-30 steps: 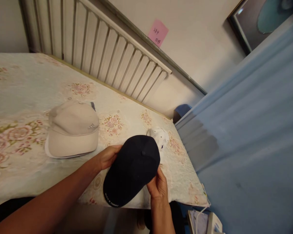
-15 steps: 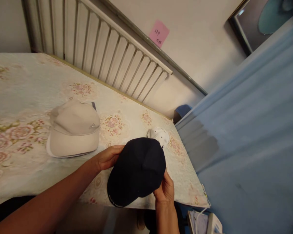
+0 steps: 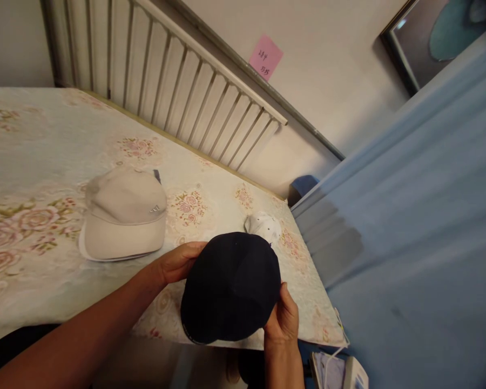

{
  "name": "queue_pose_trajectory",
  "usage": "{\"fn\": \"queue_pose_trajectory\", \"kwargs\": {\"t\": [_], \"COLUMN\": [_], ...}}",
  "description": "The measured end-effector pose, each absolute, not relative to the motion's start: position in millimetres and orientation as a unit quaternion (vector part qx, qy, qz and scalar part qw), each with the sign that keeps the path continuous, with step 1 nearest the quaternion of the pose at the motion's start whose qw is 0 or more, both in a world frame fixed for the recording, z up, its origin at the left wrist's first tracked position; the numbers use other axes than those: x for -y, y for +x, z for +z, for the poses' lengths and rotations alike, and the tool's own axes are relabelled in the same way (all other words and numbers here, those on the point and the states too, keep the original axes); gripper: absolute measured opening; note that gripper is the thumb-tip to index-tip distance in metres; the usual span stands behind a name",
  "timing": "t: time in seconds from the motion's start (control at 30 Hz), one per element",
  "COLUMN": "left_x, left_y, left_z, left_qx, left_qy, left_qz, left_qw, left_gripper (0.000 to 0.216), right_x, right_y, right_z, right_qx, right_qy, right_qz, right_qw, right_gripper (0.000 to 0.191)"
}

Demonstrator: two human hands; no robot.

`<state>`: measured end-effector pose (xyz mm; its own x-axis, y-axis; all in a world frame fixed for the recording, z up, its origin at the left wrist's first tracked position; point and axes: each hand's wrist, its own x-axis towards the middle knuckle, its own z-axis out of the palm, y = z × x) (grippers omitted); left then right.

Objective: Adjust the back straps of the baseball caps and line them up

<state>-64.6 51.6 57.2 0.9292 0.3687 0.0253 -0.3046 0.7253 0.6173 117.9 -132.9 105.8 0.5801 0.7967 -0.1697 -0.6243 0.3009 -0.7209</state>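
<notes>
A dark navy baseball cap (image 3: 233,286) is held up over the near edge of the bed, its crown facing me and its brim at the lower left. My left hand (image 3: 182,262) grips its upper left edge, the fingertips hidden behind the cap. On the opposite side my right hand (image 3: 283,316) holds the cap's edge, thumb along the side. A beige cap (image 3: 125,210) with a small logo lies to the left, brim toward me. Partly covered by the navy cap, a white cap (image 3: 263,226) rests farther back.
A floral bedspread (image 3: 210,167) covers the bed. Beyond it stands a white radiator (image 3: 186,92), with a pink note (image 3: 266,58) on the wall. A blue curtain (image 3: 409,243) hangs at the right. Papers and a white box (image 3: 355,373) sit low at the bottom right.
The navy cap has tilted and shifted slightly right, so less of its brim shows. My right hand has moved a little right with it; my left hand stays nearly still.
</notes>
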Motion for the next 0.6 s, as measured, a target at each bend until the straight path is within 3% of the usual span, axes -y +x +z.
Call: {"fn": "queue_pose_trajectory", "kwargs": {"t": [0.3, 0.6], "left_x": [-51, -57], "left_y": [-65, -61], "left_z": [60, 52], "left_qx": [-0.043, -0.061], "left_qy": [0.317, 0.312], "left_qz": [0.187, 0.233], "left_qw": [0.929, 0.919], "left_gripper": [0.026, 0.032], "right_x": [132, 118], "right_y": [114, 119], "right_z": [122, 96], "right_qx": [0.16, 0.118], "right_qy": [-0.407, -0.421], "right_qz": [0.454, 0.459], "right_qw": [0.777, 0.773], "right_gripper": [0.036, 0.028]}}
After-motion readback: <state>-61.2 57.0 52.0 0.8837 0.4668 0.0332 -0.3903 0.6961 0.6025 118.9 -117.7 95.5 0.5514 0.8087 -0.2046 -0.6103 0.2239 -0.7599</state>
